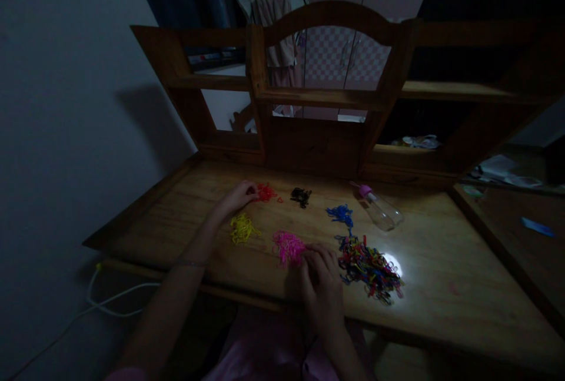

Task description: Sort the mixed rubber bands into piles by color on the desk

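Observation:
Small coloured rubber bands lie in piles on a wooden desk [441, 263]. My left hand [238, 195] reaches far forward, fingers closed at the edge of the red pile [266, 192]. My right hand [321, 266] rests between the pink pile [288, 247] and the mixed-colour heap [368, 268], its fingers curled on the desk; what they pinch is too dark to see. A yellow pile [242, 228] lies below my left wrist. Black [301, 195] and blue [341, 214] piles sit further back.
A clear plastic bottle with a pink cap [380, 208] lies on its side behind the heap. A wooden hutch with shelves [326, 98] stands at the desk's back. White cables [110, 298] hang at the left. The room is dim, with a bright light spot beside the heap.

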`<state>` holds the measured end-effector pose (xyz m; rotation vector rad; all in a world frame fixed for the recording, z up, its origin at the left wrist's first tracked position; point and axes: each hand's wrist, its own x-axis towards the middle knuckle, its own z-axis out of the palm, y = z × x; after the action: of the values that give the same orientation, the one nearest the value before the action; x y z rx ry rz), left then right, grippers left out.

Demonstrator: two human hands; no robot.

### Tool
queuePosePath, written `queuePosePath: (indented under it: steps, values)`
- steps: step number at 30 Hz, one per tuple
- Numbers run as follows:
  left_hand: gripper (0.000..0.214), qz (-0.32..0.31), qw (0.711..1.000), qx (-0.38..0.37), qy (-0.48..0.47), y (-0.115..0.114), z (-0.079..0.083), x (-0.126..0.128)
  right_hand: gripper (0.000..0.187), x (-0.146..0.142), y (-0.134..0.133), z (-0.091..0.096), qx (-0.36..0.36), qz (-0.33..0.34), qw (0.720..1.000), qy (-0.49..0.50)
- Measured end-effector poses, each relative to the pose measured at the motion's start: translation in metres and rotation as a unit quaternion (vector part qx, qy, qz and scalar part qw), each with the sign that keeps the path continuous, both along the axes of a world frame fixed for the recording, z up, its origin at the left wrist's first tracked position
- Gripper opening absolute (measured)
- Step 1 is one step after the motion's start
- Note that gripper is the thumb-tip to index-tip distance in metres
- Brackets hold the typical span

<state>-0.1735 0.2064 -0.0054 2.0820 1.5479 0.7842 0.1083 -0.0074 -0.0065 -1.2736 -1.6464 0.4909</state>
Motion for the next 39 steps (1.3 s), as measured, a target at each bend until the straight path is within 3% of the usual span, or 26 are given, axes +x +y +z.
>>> queuePosePath:
  steps: [5, 11, 19, 22, 25, 29, 31, 35, 39]
  values:
    - [0.008, 0.014, 1.000, 0.004, -0.026, -0.004, -0.003, -0.003, 0.018, 0.000, 0.001, -0.002, -0.006, 0.002, 1.000, -0.007]
    - [0.015, 0.029, 0.998, 0.018, -0.053, -0.010, 0.005, -0.004, 0.015, 0.000, 0.000, -0.005, -0.004, 0.003, 1.000, -0.015]
    - [0.012, -0.042, 0.998, 0.000, -0.051, -0.024, 0.016, 0.007, 0.015, 0.001, 0.001, -0.006, 0.005, 0.002, 0.999, -0.038]
    - [0.017, -0.008, 0.998, 0.004, -0.056, -0.023, 0.014, 0.004, 0.015, 0.001, 0.002, -0.006, 0.012, 0.000, 0.999, -0.046]
    - [0.027, 0.068, 0.994, 0.027, -0.075, -0.018, 0.008, -0.007, 0.015, 0.001, 0.002, -0.006, 0.015, 0.001, 0.999, -0.048]
    - [0.022, 0.142, 0.982, 0.043, -0.118, -0.012, 0.001, -0.018, 0.015, 0.001, 0.002, -0.005, 0.006, 0.005, 0.999, -0.039]
    - [0.025, 0.145, 0.979, 0.030, -0.138, -0.011, -0.002, -0.014, 0.016, 0.001, 0.002, -0.004, 0.009, 0.005, 1.000, -0.030]
    - [0.040, 0.091, 0.983, -0.011, -0.158, -0.013, -0.004, 0.006, 0.017, 0.000, 0.000, 0.000, 0.021, 0.009, 1.000, 0.009]
    - [0.048, 0.087, 0.980, 0.008, -0.177, -0.014, 0.001, 0.015, 0.015, 0.002, -0.008, 0.012, 0.012, 0.031, 0.997, 0.074]
